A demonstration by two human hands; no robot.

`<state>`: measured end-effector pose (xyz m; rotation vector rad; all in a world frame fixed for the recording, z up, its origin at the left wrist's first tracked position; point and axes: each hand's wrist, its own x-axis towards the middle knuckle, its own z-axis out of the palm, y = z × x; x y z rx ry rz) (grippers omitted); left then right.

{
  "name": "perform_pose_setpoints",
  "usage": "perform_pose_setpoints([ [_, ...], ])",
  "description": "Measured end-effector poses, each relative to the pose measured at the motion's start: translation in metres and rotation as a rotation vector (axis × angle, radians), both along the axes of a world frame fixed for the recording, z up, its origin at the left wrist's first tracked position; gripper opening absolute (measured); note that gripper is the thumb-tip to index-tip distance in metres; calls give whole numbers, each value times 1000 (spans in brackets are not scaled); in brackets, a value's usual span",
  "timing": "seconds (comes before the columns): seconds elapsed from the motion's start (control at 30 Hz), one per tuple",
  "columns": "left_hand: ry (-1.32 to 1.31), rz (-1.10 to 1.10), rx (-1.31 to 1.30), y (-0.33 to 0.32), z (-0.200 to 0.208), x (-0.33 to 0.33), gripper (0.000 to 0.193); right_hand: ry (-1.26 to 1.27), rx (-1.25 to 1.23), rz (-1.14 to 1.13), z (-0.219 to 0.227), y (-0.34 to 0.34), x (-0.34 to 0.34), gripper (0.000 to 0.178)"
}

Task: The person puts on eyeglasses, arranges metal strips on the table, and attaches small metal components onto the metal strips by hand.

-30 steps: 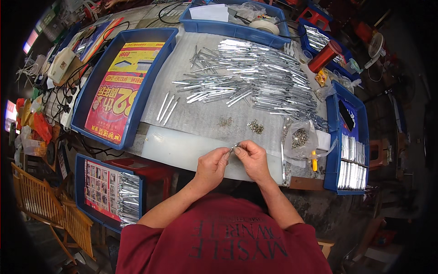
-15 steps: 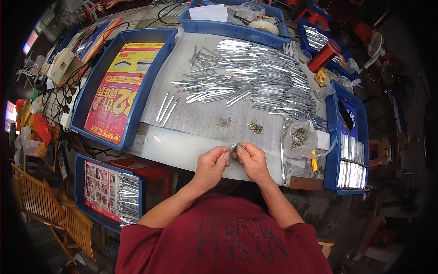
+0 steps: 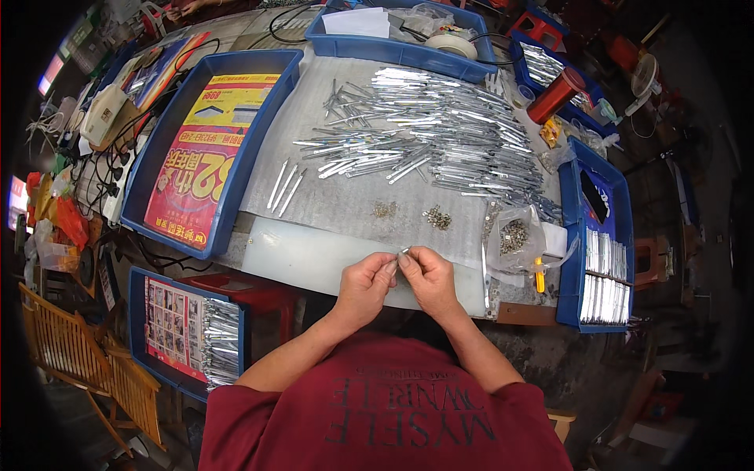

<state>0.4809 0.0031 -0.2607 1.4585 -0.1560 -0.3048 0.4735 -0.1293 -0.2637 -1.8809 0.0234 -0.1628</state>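
Observation:
My left hand [image 3: 366, 284] and my right hand [image 3: 427, 279] meet above the front edge of a white board [image 3: 290, 255], thumbs and fingertips pinched together. Between them is a small shiny metal piece [image 3: 405, 250]; only its tip shows, and the fingers hide the rest. Beyond the board lie two little heaps of small metal parts, a lighter heap [image 3: 384, 209] and a darker heap [image 3: 437, 218]. Several slim silver metal strips [image 3: 287, 188] lie side by side to the left. Farther back spreads a large pile of similar strips [image 3: 440, 129].
A blue tray [image 3: 271, 129] lined with printed paper stands left; another blue tray [image 3: 140, 330] sits lower, beside a red stool [image 3: 263, 292]. At right are a plastic bag of small parts [image 3: 514, 235], a yellow-handled tool [image 3: 539, 276] and a blue tray of strips [image 3: 571, 271].
My right fingers have shifted slightly left and down around the metal piece, with the thumb now more upright. My left hand stays nearly in place.

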Motion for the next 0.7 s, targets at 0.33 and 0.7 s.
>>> perform_pose_setpoints([
  [0.33, 4, 0, -24, -2, -1, 0, 15, -48, -30, 10, 1, -3, 0, 19],
  [0.7, -29, -8, -6, -2, -4, 0, 14, -73, -95, 14, 7, -6, 0, 16],
])
